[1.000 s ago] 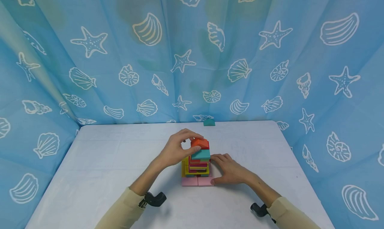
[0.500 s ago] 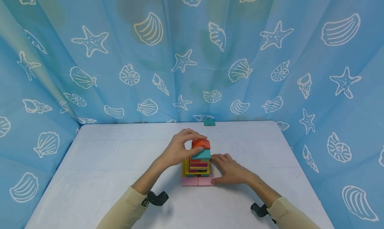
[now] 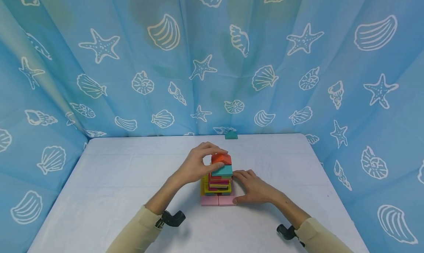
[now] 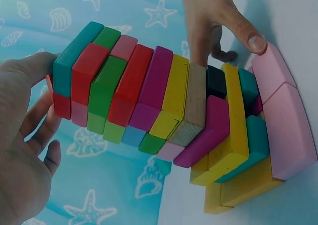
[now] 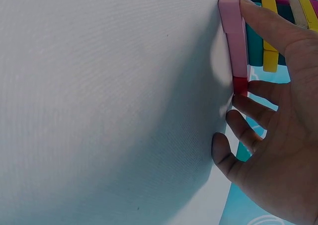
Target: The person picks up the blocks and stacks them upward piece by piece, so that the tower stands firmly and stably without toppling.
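Note:
A tower of colourful wooden blocks stands mid-table, with two pink blocks [image 3: 209, 200] at its near foot. At its top, my left hand [image 3: 193, 166] holds an orange block [image 3: 221, 158] between thumb and fingers, just above a teal block [image 3: 222, 171]. The left wrist view shows the tower sideways; there the left thumb lies against the teal block [image 4: 74, 66], and the orange block is mostly hidden. Low on the right side, my right hand [image 3: 255, 188] rests with loosely bent fingers. Its thumb touches a pink block [image 5: 232, 9]; a fingertip meets a red block [image 5: 240, 86].
A dark green block [image 3: 231, 135] lies at the table's back edge. The white table [image 3: 132, 172] is backed by a blue curtain [image 3: 205, 91] with shell and starfish prints. Each wrist bears a black camera mount [image 3: 173, 218].
My left hand has shifted slightly to the right with the orange block, which now covers a red piece formerly visible beside it. The right hand has stayed in place.

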